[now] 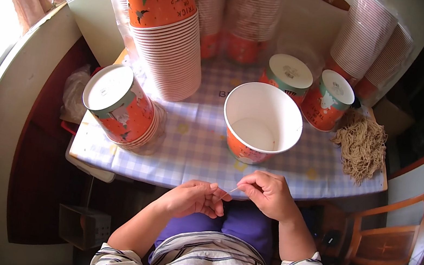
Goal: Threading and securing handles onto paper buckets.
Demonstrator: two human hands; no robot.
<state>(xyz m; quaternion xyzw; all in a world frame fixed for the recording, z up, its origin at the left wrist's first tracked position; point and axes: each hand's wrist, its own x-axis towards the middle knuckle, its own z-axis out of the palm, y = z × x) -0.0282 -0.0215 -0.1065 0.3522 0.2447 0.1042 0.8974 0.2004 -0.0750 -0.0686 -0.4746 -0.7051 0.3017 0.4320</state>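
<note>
Above my lap, at the table's near edge, both hands are at a thin pale string. My right hand is closed, pinching it between thumb and fingertips. The fingers of my left hand are curled in around the string's other end, which they partly hide. Just beyond my hands a large paper bucket stands upright, orange outside and white inside, with its mouth up. A heap of beige strings lies at the table's right edge.
A blue-and-white checked cloth covers the table. Upside-down paper buckets stand at the left, in a tall stack behind, and at back right. Wrapped stacks line the wall. A wooden chair is at the right.
</note>
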